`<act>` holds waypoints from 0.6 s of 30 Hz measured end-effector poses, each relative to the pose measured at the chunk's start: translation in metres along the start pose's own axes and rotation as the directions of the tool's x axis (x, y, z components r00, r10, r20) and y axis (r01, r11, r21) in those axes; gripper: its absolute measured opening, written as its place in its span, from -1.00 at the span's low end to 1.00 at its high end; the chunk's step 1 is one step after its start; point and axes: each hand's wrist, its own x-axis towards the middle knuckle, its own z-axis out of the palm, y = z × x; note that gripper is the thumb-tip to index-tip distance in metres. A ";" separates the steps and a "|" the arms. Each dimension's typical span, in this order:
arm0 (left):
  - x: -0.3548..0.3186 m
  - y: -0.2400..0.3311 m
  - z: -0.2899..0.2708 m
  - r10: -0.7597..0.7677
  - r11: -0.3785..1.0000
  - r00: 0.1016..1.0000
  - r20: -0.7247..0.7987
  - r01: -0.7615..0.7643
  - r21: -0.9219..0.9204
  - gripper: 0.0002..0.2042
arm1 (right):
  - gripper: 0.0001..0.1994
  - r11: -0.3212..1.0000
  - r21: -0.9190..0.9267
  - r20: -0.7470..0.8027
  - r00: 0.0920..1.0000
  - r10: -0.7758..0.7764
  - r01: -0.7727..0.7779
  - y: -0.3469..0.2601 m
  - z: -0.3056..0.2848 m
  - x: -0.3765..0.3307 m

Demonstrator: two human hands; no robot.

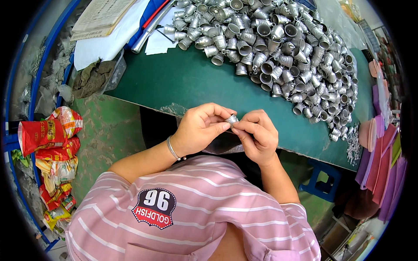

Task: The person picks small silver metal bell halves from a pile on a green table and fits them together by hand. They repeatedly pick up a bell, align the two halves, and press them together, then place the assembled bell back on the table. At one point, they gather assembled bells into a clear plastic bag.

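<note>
Just off the table's near edge, my left hand (198, 126) pinches a small silver metal bell (232, 119) between thumb and fingers. My right hand (258, 135) has its thumb and forefinger closed on the other side of the same bell. Whether a smaller part sits in the right fingertips cannot be made out. Beyond my hands, a big heap of similar silver bells (278, 56) spreads over the green table (174, 82), their open mouths facing many ways. A small pile of thin silver pieces (353, 145) lies at the table's right corner.
At the far left are papers (102, 21), a red pen (155, 14) and a clear plastic box (116, 71) beside a dark cloth (93, 78). Blue shelving (32, 87) with red food packets (43, 135) stands left. A blue stool (321, 180) and coloured sheets (383, 169) are at right.
</note>
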 end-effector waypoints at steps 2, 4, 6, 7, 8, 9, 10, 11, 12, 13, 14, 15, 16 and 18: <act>0.000 0.003 0.001 -0.015 1.000 1.000 -0.013 0.015 0.017 -0.90 | -0.80 1.000 -0.007 -0.002 1.000 -0.021 0.021 0.000 0.000 0.000; 0.000 0.002 0.000 -0.025 1.000 0.999 -0.021 0.025 0.014 -0.91 | -0.79 0.999 -0.020 0.003 0.999 -0.049 0.049 0.000 0.000 0.001; 0.001 0.004 -0.001 -0.053 0.999 0.997 -0.052 0.053 0.000 -0.90 | -0.76 0.998 -0.035 -0.017 0.999 -0.043 0.042 -0.002 0.002 0.003; 0.001 0.007 0.000 -0.076 0.997 0.994 -0.080 0.075 -0.012 -0.90 | -0.75 0.999 -0.043 -0.040 0.999 -0.024 0.022 -0.006 0.004 0.007; 0.001 0.008 0.000 -0.099 0.995 0.989 -0.107 0.097 -0.025 -0.89 | -0.74 0.999 -0.050 -0.063 0.998 -0.005 0.002 -0.008 0.006 0.009; 0.002 0.009 0.001 -0.101 0.994 0.989 -0.110 0.097 -0.046 -0.88 | -0.73 0.999 -0.045 -0.052 0.999 -0.007 0.004 -0.006 0.006 0.007; 0.002 0.009 0.000 -0.104 0.993 0.988 -0.113 0.097 -0.069 -0.88 | -0.72 0.999 -0.041 -0.040 0.999 -0.008 0.007 -0.002 0.006 0.004; 0.002 0.009 0.000 -0.107 0.991 0.987 -0.116 0.097 -0.091 -0.87 | -0.72 0.999 -0.036 -0.029 1.000 -0.010 0.009 0.000 0.006 0.002; 0.002 0.010 0.001 -0.111 0.990 0.987 -0.117 0.100 -0.099 -0.86 | -0.72 0.999 -0.033 -0.030 1.000 -0.002 0.001 0.000 0.005 0.002; 0.001 0.009 0.001 -0.115 0.989 0.986 -0.120 0.102 -0.106 -0.86 | -0.73 1.000 -0.028 -0.031 1.000 0.006 -0.007 -0.001 0.004 0.002; 0.001 0.009 0.001 -0.118 0.988 0.985 -0.123 0.104 -0.113 -0.86 | -0.73 1.000 -0.024 -0.031 0.999 0.013 -0.014 -0.002 0.004 0.002; 0.001 0.010 0.001 -0.126 0.989 0.985 -0.121 0.115 -0.094 -0.85 | -0.74 1.000 -0.024 -0.029 0.999 0.013 -0.014 -0.002 0.004 0.002; 0.001 0.010 0.001 -0.134 0.989 0.984 -0.117 0.126 -0.076 -0.84 | -0.75 1.000 -0.026 -0.028 1.000 0.014 -0.014 -0.001 0.003 0.003; 0.000 0.010 0.001 -0.141 0.989 0.984 -0.112 0.135 -0.057 -0.83 | -0.76 0.999 -0.031 -0.026 1.000 0.014 -0.015 -0.001 0.002 0.003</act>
